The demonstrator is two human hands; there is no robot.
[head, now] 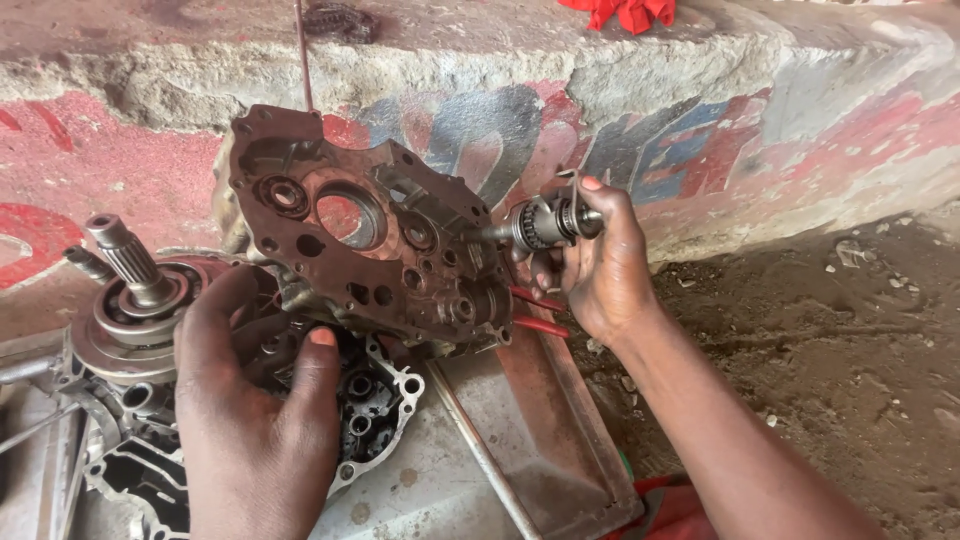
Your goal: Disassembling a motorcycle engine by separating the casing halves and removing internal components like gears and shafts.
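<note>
While the left hand (255,420) steadies the rust-brown crankcase half (365,235) tilted on edge above the metal tray (560,450), its grip pressed against the casing's lower rim, the right hand (600,265) pinches a geared shaft (545,222) at the casing's right edge. Likely hazards: oily fingers may drop the shaft onto the dirt floor (850,360), and the propped casing may tip onto the clutch assembly (135,310) beside it.
</note>
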